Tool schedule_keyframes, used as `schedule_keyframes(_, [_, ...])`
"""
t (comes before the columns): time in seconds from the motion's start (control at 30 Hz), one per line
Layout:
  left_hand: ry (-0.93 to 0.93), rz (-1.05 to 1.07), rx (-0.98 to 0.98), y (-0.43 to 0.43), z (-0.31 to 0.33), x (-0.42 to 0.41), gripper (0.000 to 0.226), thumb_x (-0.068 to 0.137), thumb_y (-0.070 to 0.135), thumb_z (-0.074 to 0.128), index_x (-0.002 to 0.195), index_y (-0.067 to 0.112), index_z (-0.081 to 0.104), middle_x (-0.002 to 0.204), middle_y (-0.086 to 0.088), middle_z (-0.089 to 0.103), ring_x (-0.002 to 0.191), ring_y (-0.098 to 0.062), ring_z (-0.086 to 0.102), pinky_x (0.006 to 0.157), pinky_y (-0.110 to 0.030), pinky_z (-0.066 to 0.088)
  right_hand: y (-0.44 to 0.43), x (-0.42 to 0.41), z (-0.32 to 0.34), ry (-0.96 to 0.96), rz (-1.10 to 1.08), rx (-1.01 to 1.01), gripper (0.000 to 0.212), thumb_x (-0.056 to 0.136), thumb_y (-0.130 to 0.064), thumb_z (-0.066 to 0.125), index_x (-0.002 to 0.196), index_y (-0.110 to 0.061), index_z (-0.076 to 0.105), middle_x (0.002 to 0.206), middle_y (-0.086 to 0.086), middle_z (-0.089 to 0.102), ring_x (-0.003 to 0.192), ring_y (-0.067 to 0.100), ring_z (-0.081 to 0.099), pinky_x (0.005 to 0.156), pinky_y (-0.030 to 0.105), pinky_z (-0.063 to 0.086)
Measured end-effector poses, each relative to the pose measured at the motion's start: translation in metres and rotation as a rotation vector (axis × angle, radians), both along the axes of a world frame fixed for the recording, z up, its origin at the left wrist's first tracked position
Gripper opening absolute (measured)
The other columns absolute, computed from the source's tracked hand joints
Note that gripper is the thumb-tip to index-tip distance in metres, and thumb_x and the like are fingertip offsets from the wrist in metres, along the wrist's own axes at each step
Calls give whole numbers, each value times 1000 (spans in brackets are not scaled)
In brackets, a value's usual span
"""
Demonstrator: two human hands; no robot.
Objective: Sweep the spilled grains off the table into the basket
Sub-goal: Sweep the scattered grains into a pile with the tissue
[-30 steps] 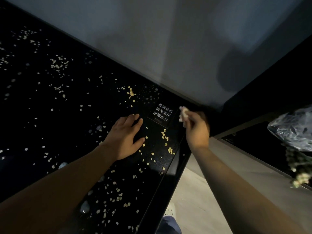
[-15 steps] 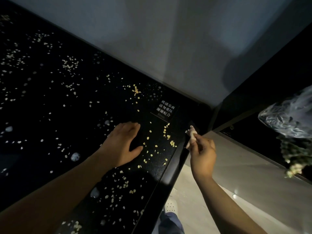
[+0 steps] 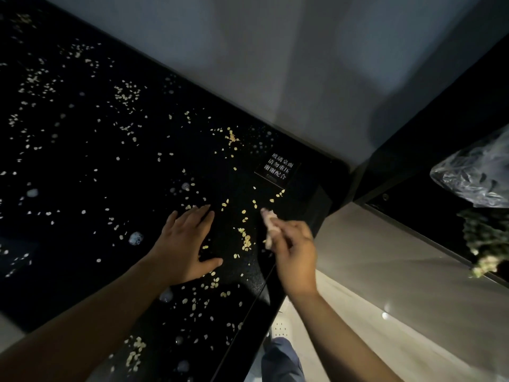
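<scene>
Bare forearms; blue trouser leg [image 3: 281, 359]; white perforated shoe [image 3: 281, 328].

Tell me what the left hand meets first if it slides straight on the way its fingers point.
Most likely the few loose grains lying right at the left hand's fingertips, then bare black table.

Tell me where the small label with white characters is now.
In the head view, the label lies on the black table near its right corner, just beyond the right hand.

dim room, grey wall [image 3: 275, 64], pale floor [image 3: 385, 271]
</scene>
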State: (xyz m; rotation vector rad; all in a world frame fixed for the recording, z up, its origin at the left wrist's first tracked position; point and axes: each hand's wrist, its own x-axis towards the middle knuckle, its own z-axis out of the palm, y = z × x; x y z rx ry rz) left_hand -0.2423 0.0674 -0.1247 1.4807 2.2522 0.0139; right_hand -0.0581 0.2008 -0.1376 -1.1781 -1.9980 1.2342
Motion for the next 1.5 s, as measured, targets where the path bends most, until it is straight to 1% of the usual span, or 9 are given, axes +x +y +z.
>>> schedule_keyframes(0.1, [-13, 12, 3, -5, -3, -2, 113, 60, 83, 25, 151, 17, 14, 158, 1, 5, 145, -18, 7, 119, -42, 8, 29, 14, 10, 2, -145, 79, 21, 92, -4, 61, 110, -6, 70, 94, 4, 53, 84, -11, 52, 75, 0, 35])
schedule_keyframes(0.3, [-11, 14, -8, -4, -8, 4, 107, 74, 72, 54, 152, 16, 7, 159, -1, -5, 146, -19, -4, 119, -42, 4, 29, 18, -26, -155, -60, 139, 27, 89, -2, 62, 114, -10, 69, 96, 0, 50, 93, 24, 55, 83, 9, 37])
schedule_keyframes(0.47, [14, -29, -29, -7, -7, 1, 106, 76, 69, 56, 152, 16, 4, 159, -1, -8, 146, -20, -6, 119, -41, 3, -34, 19, -32, -130, 84, 184, 27, 90, -7, 62, 114, -15, 70, 96, -5, 52, 93, 16, 51, 86, 18, 40])
schedule_keyframes(0.6, [24, -41, -32, -6, -4, 1, 106, 76, 67, 58, 152, 13, 6, 159, -4, -6, 146, -22, -3, 119, -43, 6, -45, 21, -21, -57, 190, 16, 27, 90, -9, 63, 112, -23, 71, 96, -7, 57, 96, 8, 56, 87, 13, 40])
schedule_keyframes(0.77, [10, -34, -16, -4, 1, 2, 103, 76, 65, 61, 150, 12, 14, 158, -5, 2, 145, -23, 5, 118, -44, 12, -9, 29, -8, -76, -55, 124, 25, 91, -7, 62, 113, -15, 70, 88, -11, 48, 85, 12, 53, 76, 8, 38])
schedule_keyframes(0.93, [-46, 21, 106, -11, 12, 10, 91, 80, 55, 63, 148, 10, 23, 157, -2, 13, 145, -19, 12, 120, -37, 6, -13, 18, -31, -171, -113, 148, 28, 88, -1, 62, 113, -11, 70, 94, -2, 52, 96, 25, 54, 85, 14, 36])
schedule_keyframes(1.13, [-67, 5, 156, -57, 15, 18, 82, 83, 52, 62, 146, 10, 31, 154, -4, 26, 143, -19, 22, 118, -34, 6, -68, 13, -22, -149, 224, 83, 23, 92, -13, 61, 110, -18, 72, 97, -6, 56, 95, 14, 54, 85, 10, 38])
schedule_keyframes(1.37, [-76, 57, 128, -65, 17, 19, 81, 86, 51, 57, 149, 12, 23, 158, -3, 13, 146, -19, 6, 116, -32, 6, 8, 12, 8, -69, -122, 193, 22, 90, -7, 63, 110, -8, 72, 91, 10, 58, 81, -12, 51, 75, -2, 32])
schedule_keyframes(1.5, [-76, 116, 153, -55, 13, 22, 82, 87, 52, 56, 150, 13, 22, 159, -1, 11, 146, -17, 3, 115, -31, 4, 63, -3, -15, -179, -151, 113, 26, 90, -9, 61, 115, -10, 70, 106, 10, 57, 96, 19, 60, 86, 12, 40])
